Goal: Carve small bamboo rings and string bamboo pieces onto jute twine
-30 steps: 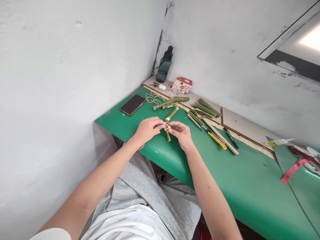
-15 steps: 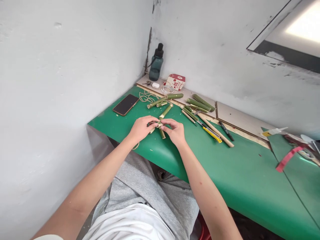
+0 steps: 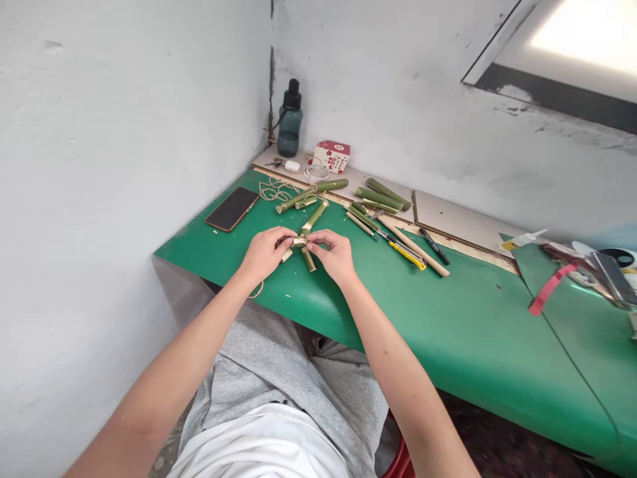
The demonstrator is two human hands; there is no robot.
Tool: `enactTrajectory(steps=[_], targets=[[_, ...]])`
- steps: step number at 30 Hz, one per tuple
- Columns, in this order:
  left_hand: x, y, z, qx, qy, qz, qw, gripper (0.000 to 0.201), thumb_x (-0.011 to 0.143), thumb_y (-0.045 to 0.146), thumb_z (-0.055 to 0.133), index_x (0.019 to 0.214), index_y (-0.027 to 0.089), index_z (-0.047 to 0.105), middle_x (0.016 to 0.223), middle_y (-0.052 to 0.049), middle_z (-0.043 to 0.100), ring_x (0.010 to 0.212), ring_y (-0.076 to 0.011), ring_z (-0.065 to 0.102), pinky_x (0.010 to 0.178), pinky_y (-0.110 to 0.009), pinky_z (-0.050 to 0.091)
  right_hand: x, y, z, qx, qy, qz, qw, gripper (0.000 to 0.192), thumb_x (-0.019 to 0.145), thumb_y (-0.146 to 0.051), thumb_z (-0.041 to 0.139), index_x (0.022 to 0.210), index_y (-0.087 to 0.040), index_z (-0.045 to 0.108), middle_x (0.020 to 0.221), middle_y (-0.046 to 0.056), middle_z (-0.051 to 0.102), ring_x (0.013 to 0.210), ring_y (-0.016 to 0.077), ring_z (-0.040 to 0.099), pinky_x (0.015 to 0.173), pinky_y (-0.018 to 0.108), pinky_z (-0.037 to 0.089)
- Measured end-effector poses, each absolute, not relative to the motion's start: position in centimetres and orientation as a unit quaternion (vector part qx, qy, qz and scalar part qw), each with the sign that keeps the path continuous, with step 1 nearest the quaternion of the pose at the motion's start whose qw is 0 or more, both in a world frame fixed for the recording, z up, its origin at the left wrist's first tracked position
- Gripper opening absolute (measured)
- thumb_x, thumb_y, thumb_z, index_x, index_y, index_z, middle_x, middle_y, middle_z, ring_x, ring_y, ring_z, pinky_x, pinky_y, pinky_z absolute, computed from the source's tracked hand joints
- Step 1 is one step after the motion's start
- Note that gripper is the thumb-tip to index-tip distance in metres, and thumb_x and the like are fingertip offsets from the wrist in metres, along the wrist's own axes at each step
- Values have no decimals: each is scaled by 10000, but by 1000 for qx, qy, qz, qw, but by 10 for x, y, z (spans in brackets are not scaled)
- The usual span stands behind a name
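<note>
Left hand (image 3: 261, 252) and right hand (image 3: 334, 253) meet over crossed bamboo sticks (image 3: 307, 240) on the green bench (image 3: 448, 318). Both grips are pinched together on the joint where the sticks cross, fingertips touching pale twine wrapped there. Sticks are short round green tubes with tan cut ends; one runs away from the hands toward the wall, a stub pokes out toward the bench's front edge. A loose loop of twine (image 3: 257, 291) hangs below the left wrist at the bench's front edge.

Bench top is smooth, glossy green with a rounded front lip. Places below are given from the crossed sticks.

Left and farther back: a flat black phone (image 3: 232, 208) with an orange rim, lying face up. Behind it, a loose squiggle of thin cord (image 3: 273, 190). Just behind the sticks: more cut bamboo pieces (image 3: 311, 194), cylindrical, matte green. Right and back: another bundle of bamboo lengths (image 3: 381, 196) on a pale board. Right: a yellow utility knife (image 3: 408, 255), a long plain wooden dowel (image 3: 417, 248), a black pen (image 3: 434, 245), all lying roughly parallel, near each other.

Far back in the wall corner: a dark teal bottle (image 3: 289, 122) with black cap, upright. Beside it, a small red-and-white printed box (image 3: 332, 155) and a coiled white cable (image 3: 315, 172).

Walls are rough white plaster.
</note>
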State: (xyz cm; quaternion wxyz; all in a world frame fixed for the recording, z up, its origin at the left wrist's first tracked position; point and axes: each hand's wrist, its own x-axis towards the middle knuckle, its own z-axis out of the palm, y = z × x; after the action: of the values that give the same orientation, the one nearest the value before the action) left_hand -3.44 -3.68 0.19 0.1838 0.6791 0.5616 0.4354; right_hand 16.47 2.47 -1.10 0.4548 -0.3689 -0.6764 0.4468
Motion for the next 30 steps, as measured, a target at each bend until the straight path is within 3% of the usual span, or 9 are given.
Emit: enactTrajectory(steps=[6, 12, 16, 19, 22, 30], targets=[[-35, -38, 1, 675, 563, 440, 183, 205, 977, 198, 600, 1061, 234, 784, 1046, -33, 792, 867, -199, 699, 753, -309, 491, 166, 25, -9, -391, -679, 429, 449, 141, 769, -365, 792, 774, -227, 765, 846, 43, 781, 788, 212, 705, 827, 390, 582], [-35, -38, 1, 667, 579, 430, 189, 225, 959, 205, 591, 1083, 226, 777, 1073, -38, 780, 849, -201, 692, 750, -321, 494, 165, 23, -9, -382, -694, 417, 446, 109, 777, -300, 752, 850, -220, 757, 845, 27, 764, 762, 187, 659, 785, 359, 547], [-33, -40, 6, 710, 552, 387, 205, 339, 1004, 185, 484, 1228, 237, 732, 1229, -37, 750, 1076, -231, 683, 933, -360, 503, 162, 21, -8, -371, -703, 414, 444, 95, 784, -286, 731, 849, -220, 750, 838, 18, 755, 740, 172, 633, 764, 345, 535], [-30, -41, 10, 734, 558, 337, 191, 282, 999, 297, 597, 1249, 245, 716, 1246, -36, 749, 1160, -265, 647, 984, -393, 495, 161, 19, -6, -368, -702, 413, 448, 83, 784, -277, 725, 847, -231, 753, 833, 4, 748, 749, 168, 629, 766, 338, 530], [-29, -41, 10, 739, 572, 313, 172, 265, 942, 303, 707, 1200, 247, 729, 1162, -31, 764, 1105, -270, 645, 941, -395, 504, 163, 20, -2, -377, -676, 414, 479, 73, 749, -261, 754, 818, -235, 754, 807, -4, 734, 745, 169, 622, 752, 335, 520], [-30, -43, 10, 703, 587, 358, 180, 215, 914, 282, 717, 1121, 227, 732, 1105, -31, 762, 1050, -258, 652, 930, -392, 507, 183, 31, 9, -417, -549, 385, 614, 141, 764, -310, 752, 836, -221, 669, 794, -9, 662, 729, 145, 582, 722, 307, 500]])
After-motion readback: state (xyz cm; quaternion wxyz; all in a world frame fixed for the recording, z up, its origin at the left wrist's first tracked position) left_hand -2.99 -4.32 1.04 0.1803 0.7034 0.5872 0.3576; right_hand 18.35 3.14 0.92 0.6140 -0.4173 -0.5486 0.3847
